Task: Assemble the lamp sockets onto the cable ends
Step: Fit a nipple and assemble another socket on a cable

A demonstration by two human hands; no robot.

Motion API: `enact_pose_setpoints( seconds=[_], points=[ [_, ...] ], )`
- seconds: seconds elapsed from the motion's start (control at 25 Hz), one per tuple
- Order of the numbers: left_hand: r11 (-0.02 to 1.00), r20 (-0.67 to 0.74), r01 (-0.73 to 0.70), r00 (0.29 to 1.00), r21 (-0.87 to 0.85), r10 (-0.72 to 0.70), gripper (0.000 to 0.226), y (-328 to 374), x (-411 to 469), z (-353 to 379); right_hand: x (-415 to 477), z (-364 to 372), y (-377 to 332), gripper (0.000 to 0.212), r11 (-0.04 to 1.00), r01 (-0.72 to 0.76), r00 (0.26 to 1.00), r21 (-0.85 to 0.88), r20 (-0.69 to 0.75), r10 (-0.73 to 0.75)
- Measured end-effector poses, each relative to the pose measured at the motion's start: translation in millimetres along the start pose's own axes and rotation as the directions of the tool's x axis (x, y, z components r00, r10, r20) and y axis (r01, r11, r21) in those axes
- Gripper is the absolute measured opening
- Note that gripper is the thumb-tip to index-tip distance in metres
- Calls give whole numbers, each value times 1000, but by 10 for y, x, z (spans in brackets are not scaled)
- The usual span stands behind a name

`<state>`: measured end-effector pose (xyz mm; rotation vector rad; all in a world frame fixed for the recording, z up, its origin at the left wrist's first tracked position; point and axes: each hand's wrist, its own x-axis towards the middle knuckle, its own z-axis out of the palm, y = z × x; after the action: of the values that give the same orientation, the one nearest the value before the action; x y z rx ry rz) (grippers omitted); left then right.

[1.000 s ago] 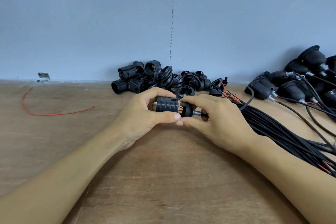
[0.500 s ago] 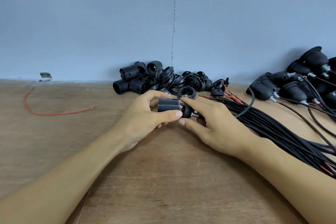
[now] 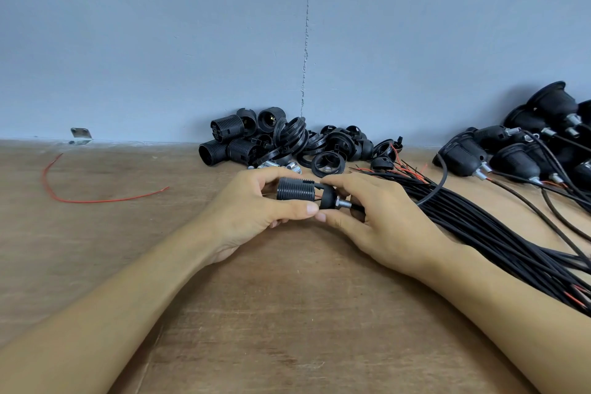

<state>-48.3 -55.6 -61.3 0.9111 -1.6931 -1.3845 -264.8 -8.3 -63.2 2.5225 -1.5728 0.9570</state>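
My left hand point(image 3: 252, 208) grips a black ribbed socket body point(image 3: 295, 189) just above the wooden table point(image 3: 287, 313). My right hand point(image 3: 380, 217) pinches the black socket cap point(image 3: 327, 197), which has a metal threaded nipple point(image 3: 343, 202) on its right end. Cap and body sit end to end with a narrow gap where thin wires show. A black cable point(image 3: 439, 179) loops away from behind my right hand to the right.
Loose black socket bodies point(image 3: 228, 137) and rings point(image 3: 329, 161) are heaped at the wall. A bundle of black cables point(image 3: 499, 233) with red wire ends runs off right. Assembled sockets point(image 3: 463, 153) lie far right. A red wire point(image 3: 96, 200) lies left.
Both hands have barely shifted. The cap and the ribbed body have stayed close together, and my right fingers have turned slightly around the cap.
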Motion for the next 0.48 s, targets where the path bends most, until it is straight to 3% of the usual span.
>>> enact_pose_setpoints(
  seconds=[0.48],
  points=[
    [992, 81, 117, 990, -40, -114, 30, 65, 3, -71, -22, 11, -40, 47, 996, 32, 998, -78, -56, -36]
  ],
)
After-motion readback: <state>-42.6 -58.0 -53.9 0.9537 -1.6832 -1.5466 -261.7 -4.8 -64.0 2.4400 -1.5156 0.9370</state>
